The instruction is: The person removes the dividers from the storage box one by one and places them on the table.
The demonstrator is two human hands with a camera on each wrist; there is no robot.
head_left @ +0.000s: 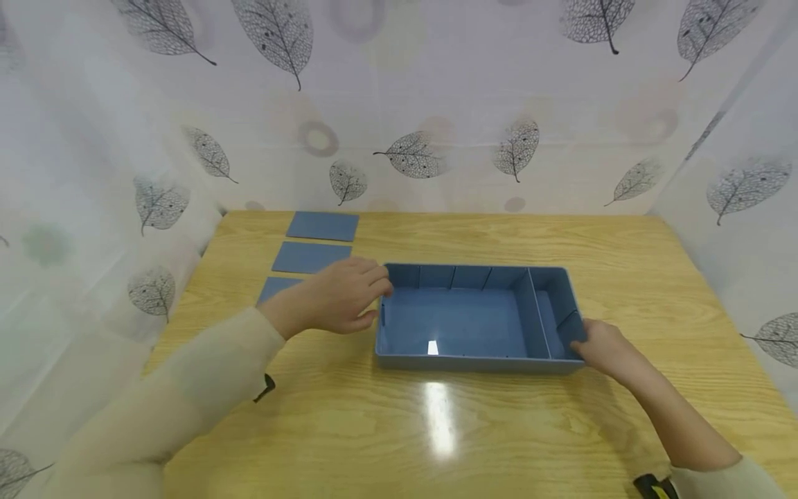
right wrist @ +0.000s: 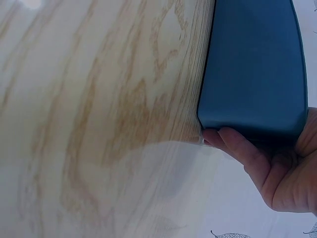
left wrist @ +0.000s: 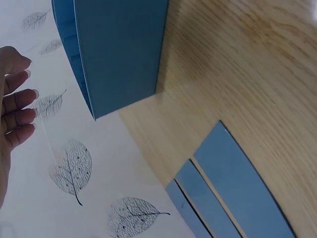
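Observation:
A shallow blue-grey storage box (head_left: 474, 364) lies on the table, its open side up. Inside it, one divider (head_left: 538, 312) walls off a narrow compartment at the right end. My right hand (head_left: 614, 353) grips that right end, with the thumb over the rim and the fingers at the outer wall; the right wrist view shows the fingers (right wrist: 242, 151) against the box's outside. My left hand (head_left: 346, 294) hovers by the box's left wall, fingers loosely bent and holding nothing. In the left wrist view a gap separates it from the box (left wrist: 121, 54).
Three flat blue-grey panels (head_left: 312, 256) lie in a column on the wooden table (head_left: 349, 436), left of the box. My left forearm partly covers the nearest panel (head_left: 276, 287). Leaf-patterned cloth (head_left: 436, 187) hangs behind the table and along both sides.

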